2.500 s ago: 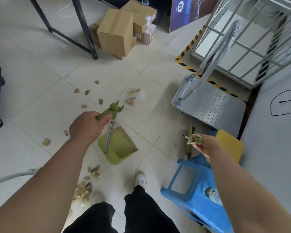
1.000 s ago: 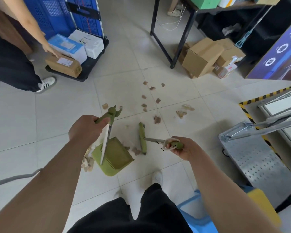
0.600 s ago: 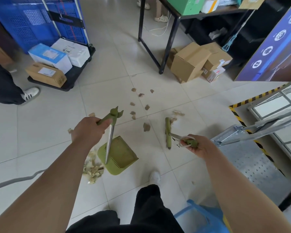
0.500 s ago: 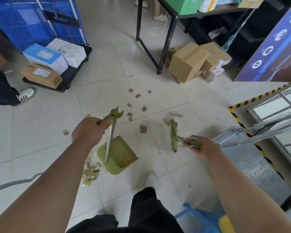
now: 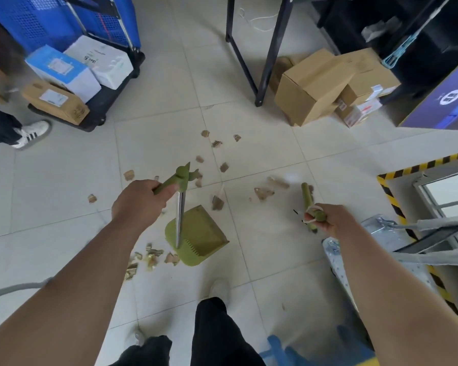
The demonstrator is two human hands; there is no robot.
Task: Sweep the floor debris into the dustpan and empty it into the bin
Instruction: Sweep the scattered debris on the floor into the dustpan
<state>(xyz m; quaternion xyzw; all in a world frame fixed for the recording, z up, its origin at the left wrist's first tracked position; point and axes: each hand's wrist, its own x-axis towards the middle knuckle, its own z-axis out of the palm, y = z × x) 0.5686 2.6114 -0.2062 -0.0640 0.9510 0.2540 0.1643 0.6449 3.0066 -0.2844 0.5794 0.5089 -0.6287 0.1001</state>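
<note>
Both arms are showing bare all the way up, no sleeves, watch or gloves coming into view, and the left hand [image 5: 139, 204] and right hand [image 5: 333, 223] are looking bare too. Lower down the person is wearing loose black trousers [image 5: 217, 336]. A light, whitish shoe [image 5: 218, 289] is poking out on one foot, with another pale toe [image 5: 138, 338] barely peeking past the other leg.
</note>
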